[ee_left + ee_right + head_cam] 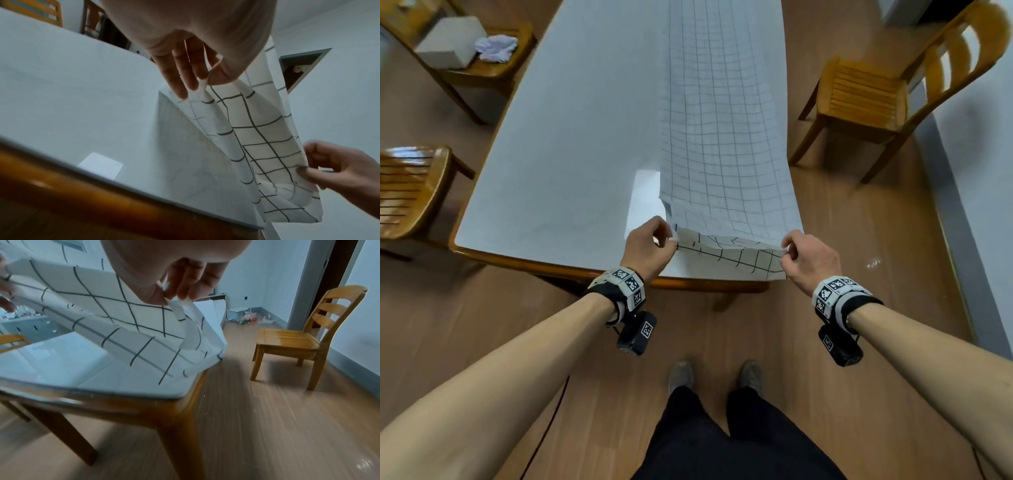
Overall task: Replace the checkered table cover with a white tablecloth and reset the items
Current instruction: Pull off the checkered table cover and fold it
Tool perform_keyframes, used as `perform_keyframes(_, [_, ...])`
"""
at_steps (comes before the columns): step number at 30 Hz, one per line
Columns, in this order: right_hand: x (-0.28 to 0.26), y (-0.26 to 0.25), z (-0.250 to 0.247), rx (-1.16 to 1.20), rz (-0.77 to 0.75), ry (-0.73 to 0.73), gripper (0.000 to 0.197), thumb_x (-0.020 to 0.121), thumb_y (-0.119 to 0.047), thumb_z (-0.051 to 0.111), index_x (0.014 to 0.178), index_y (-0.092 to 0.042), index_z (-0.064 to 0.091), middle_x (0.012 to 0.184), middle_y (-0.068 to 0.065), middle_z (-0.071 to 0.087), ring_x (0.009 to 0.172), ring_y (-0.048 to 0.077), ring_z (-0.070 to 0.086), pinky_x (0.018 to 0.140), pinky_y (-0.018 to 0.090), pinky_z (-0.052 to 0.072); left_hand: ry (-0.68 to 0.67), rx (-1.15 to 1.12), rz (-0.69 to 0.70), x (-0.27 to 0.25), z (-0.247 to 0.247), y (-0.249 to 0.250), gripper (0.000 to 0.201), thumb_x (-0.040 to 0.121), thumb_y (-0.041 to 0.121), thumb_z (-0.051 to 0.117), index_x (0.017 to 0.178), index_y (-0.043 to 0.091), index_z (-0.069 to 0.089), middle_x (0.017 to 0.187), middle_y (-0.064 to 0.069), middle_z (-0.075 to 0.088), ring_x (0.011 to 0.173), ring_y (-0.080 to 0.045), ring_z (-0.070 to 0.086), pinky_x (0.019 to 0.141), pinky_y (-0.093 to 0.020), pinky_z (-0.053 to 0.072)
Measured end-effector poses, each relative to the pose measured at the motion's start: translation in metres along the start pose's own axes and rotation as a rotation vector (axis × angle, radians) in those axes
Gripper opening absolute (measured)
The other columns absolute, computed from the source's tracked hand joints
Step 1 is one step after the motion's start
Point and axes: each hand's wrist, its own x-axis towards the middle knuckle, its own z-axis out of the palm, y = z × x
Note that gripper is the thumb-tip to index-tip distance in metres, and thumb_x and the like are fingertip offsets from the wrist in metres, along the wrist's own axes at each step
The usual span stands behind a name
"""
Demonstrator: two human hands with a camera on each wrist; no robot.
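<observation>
The checkered cover point(722, 137), white with a thin dark grid, lies folded lengthwise along the right half of the white-topped table point(558, 154). My left hand point(650, 245) pinches its near left corner, and my right hand point(796, 251) pinches the near right corner, lifting the near edge off the table. In the left wrist view the cover point(267, 138) hangs from my left hand point(203, 78), thumb against fingers. In the right wrist view my right hand point(170, 293) pinches the cover point(123, 318) above the table corner point(185, 395).
A wooden chair point(876, 92) stands right of the table. Another chair point(469, 54) at the far left holds a white box point(450, 42) and a crumpled cloth point(494, 48). A third chair point(410, 192) stands at the near left. Wood floor surrounds the table.
</observation>
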Motion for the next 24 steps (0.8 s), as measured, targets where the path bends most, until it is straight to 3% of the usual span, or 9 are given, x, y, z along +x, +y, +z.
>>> perform_keyframes(5, [0.017, -0.008, -0.038, 0.109, -0.074, 0.065, 0.023, 0.083, -0.023, 0.062, 0.095, -0.039, 0.049, 0.071, -0.011, 0.054, 0.068, 0.007, 0.053, 0.063, 0.03, 0.048, -0.05, -0.06, 0.031, 0.012, -0.018, 0.022, 0.014, 0.081, 0.003, 0.065, 0.082, 0.009, 0.052, 0.081, -0.001, 0.058, 0.082, -0.015, 0.058, 0.071, -0.031, 0.054])
perform_keyframes(9, [0.02, -0.014, -0.054, 0.162, -0.14, 0.064, 0.025, 0.085, -0.02, 0.063, 0.1, -0.037, 0.051, 0.071, -0.009, 0.054, 0.067, 0.007, 0.054, 0.062, 0.03, 0.051, -0.151, -0.106, -0.089, 0.02, -0.018, 0.03, 0.027, 0.081, 0.013, 0.072, 0.102, 0.015, 0.054, 0.096, -0.001, 0.061, 0.083, -0.013, 0.064, 0.069, -0.024, 0.055])
perform_keyframes(13, [0.022, -0.015, -0.061, 0.188, -0.137, 0.093, 0.022, 0.086, -0.021, 0.062, 0.098, -0.036, 0.053, 0.07, -0.008, 0.056, 0.067, 0.01, 0.056, 0.063, 0.034, 0.054, -0.224, -0.132, -0.124, 0.022, -0.011, 0.029, 0.022, 0.076, 0.018, 0.074, 0.092, 0.025, 0.062, 0.089, 0.001, 0.069, 0.084, -0.021, 0.068, 0.072, -0.039, 0.061])
perform_keyframes(15, [0.024, -0.012, -0.064, 0.186, -0.113, 0.112, 0.018, 0.086, -0.022, 0.062, 0.094, -0.036, 0.054, 0.069, -0.009, 0.057, 0.067, 0.009, 0.056, 0.064, 0.034, 0.054, -0.262, -0.09, -0.103, 0.022, -0.011, 0.029, 0.016, 0.074, 0.017, 0.075, 0.084, 0.02, 0.063, 0.078, 0.0, 0.068, 0.079, -0.021, 0.067, 0.07, -0.041, 0.059])
perform_keyframes(18, [0.027, -0.009, -0.068, 0.165, -0.06, 0.13, 0.013, 0.087, -0.025, 0.061, 0.091, -0.035, 0.055, 0.069, -0.012, 0.057, 0.067, 0.008, 0.055, 0.065, 0.036, 0.055, -0.211, 0.002, -0.005, 0.019, -0.017, 0.033, 0.019, 0.078, 0.008, 0.072, 0.073, 0.022, 0.059, 0.067, 0.006, 0.058, 0.064, -0.013, 0.054, 0.064, -0.03, 0.047])
perform_keyframes(24, [0.036, -0.021, -0.074, 0.155, -0.085, 0.146, 0.01, 0.089, -0.025, 0.059, 0.09, -0.035, 0.057, 0.07, -0.013, 0.057, 0.069, 0.009, 0.055, 0.067, 0.036, 0.054, -0.134, -0.033, 0.138, 0.03, -0.04, 0.05, 0.01, 0.08, 0.002, 0.066, 0.086, 0.009, 0.065, 0.094, -0.001, 0.055, 0.086, -0.014, 0.058, 0.068, -0.032, 0.055])
